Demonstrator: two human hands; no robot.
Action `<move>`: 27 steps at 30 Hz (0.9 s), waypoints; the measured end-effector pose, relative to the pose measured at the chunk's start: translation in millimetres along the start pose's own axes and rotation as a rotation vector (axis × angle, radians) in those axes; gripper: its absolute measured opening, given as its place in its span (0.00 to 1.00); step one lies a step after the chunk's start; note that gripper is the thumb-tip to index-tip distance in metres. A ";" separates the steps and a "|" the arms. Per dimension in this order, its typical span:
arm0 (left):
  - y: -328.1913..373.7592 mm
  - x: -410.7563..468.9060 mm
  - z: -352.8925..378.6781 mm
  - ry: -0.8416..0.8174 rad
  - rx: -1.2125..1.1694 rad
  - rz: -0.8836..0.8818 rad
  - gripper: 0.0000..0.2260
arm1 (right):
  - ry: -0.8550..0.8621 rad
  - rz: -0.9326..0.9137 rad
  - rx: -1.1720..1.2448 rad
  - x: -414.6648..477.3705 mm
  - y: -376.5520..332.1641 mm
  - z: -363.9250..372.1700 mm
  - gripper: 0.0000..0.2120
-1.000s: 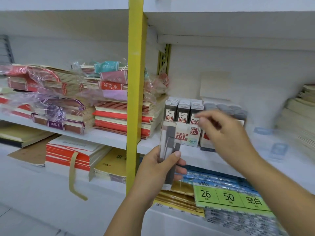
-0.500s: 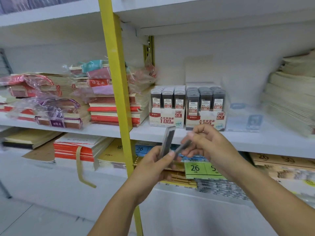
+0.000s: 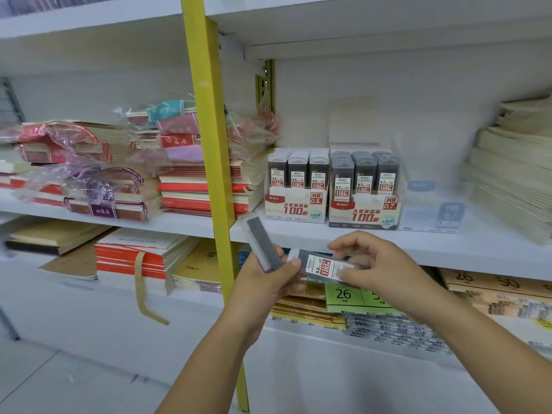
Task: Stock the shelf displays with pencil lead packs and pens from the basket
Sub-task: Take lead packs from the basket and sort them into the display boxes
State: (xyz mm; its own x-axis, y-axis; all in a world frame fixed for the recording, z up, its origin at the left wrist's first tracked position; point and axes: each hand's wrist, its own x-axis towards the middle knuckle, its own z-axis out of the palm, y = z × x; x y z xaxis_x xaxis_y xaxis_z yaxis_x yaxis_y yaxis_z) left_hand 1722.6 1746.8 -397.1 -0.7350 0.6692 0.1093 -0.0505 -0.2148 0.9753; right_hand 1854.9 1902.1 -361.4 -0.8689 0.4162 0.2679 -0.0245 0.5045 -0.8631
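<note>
Now, left hand [image 3: 263, 282]: grips lead packs [image 3: 263, 246], upright.
right hand [image 3: 379, 264]: pinches one 0.5 pack [image 3: 324, 265], just beside the left.
display boxes [image 3: 297, 204]: above both hands, nearly full.
remaining: held packs unshelved; pens, basket unseen.

Left hand [image 3: 263, 283] and right hand [image 3: 379, 264], raised together, both in curled grips.

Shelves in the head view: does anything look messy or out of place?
Yes, mildly. The plastic wrap on the notebook bundles at left hangs loose and crumpled, and a tan strap dangles off the red-edged stack below. The two lead display boxes stand neat and straight.
</note>
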 end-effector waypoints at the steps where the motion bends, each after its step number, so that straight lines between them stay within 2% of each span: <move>1: 0.7 0.9 -0.1 0.006 0.022 0.009 0.09 | -0.048 -0.006 -0.023 0.1 -1.8 1.9 0.21; 5: 5.8 2.6 -2.3 -0.047 0.078 0.057 0.08 | -0.246 0.008 -0.086 2.7 -6.6 13.3 0.33; 8: 11.1 5.2 -7.1 -0.048 0.041 0.082 0.06 | -0.217 -0.053 -0.094 12.4 -16.7 16.2 0.38; 12: 17.6 12.1 -18.7 0.055 0.073 0.119 0.03 | 0.138 -0.250 0.027 45.8 -49.1 8.8 0.29; 16: 19.0 19.7 -31.6 0.105 0.142 0.137 0.03 | 0.367 -0.511 -0.108 89.7 -85.3 7.1 0.19; 18: 18.5 23.4 -35.6 0.110 0.156 0.143 0.03 | 0.406 -0.562 -0.268 109.3 -96.1 10.2 0.17; 21: 15.6 29.4 -39.6 0.114 0.178 0.150 0.05 | 0.363 -0.512 -0.551 132.9 -99.3 17.4 0.16; 25: 11.8 34.9 -46.0 0.125 0.235 0.167 0.09 | 0.260 -0.344 -0.650 151.1 -90.2 25.8 0.11; 27: 11.8 36.8 -49.0 0.123 0.235 0.175 0.10 | 0.307 -0.362 -0.811 157.1 -85.5 29.0 0.09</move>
State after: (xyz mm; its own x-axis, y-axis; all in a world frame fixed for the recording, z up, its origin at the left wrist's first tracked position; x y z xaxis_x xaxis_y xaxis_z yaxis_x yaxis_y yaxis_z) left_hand 1661.8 1734.1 -391.0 -0.7960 0.5420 0.2695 0.2309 -0.1396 0.9629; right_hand 1706.1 1902.4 -257.9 -0.7046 0.2538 0.6627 0.1843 0.9673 -0.1744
